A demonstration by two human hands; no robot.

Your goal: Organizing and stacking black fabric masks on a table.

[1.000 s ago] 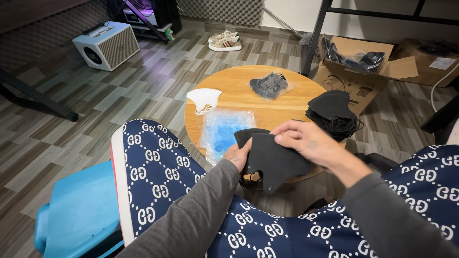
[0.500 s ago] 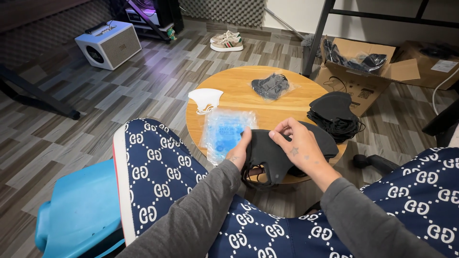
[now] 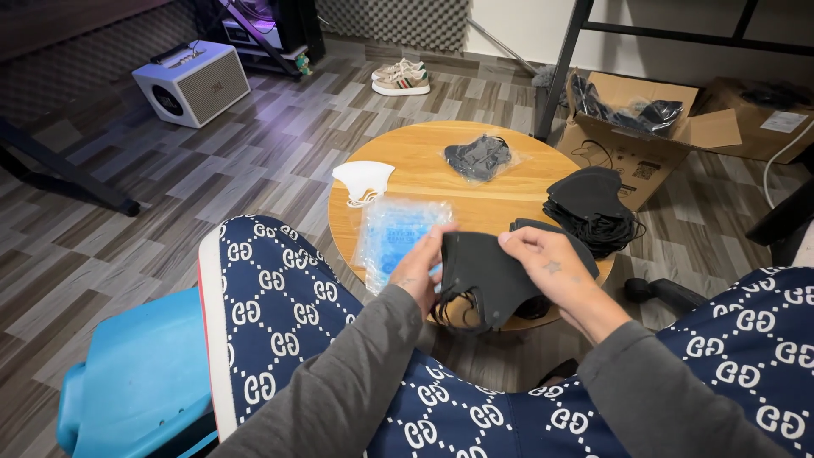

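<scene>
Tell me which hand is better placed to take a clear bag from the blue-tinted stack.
Left. The left hand holds the black mask right beside the bag stack; the right hand is on the mask's far side.

Black mask (image 3: 487, 271); white mask (image 3: 363, 180); tan wooden table (image 3: 424, 161); navy monogram-patterned trousers (image 3: 280, 305); blue stool (image 3: 136, 382).

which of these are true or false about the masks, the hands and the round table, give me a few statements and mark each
1. Both hands hold one black mask. True: the left hand and the right hand grip its two sides.
2. The white mask lies on the floor. False: it lies at the edge of the round wooden table.
3. A stack of black masks sits on the table. True.
4. The clear blue packets are inside the cardboard box. False: they lie on the table, beside the left hand.
</scene>
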